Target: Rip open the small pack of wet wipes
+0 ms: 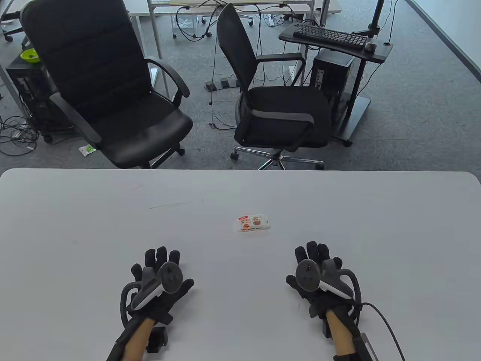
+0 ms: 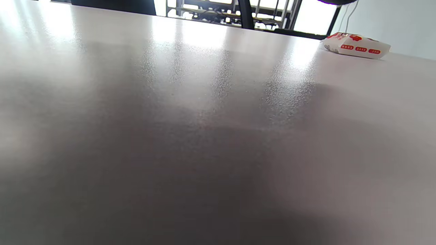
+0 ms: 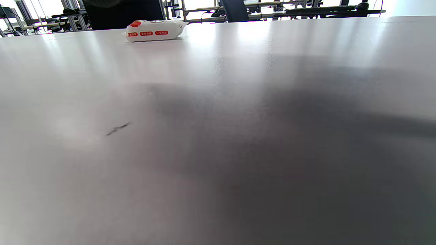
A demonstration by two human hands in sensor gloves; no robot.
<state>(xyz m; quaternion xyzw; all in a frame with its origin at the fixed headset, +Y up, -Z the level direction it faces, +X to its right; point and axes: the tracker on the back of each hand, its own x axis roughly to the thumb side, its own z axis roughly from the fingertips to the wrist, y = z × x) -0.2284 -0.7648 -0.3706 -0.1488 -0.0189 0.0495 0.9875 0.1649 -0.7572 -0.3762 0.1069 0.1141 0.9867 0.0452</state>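
On white table (image 1: 75,233), wipes pack (image 1: 253,223), office chairs (image 1: 105,86) behind.

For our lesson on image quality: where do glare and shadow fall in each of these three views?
Table view: even light, little glare, table and wet wipes pack sharp. Left wrist view: bright window glare streaks the far tabletop near the pack; broad shadow darkens the near part. Right wrist view: similar glare beside the pack, shadow lower right.

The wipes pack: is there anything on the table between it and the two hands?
Nothing visible. The pack lies alone on the table, beyond the left hand and right hand; only bare tabletop lies between.
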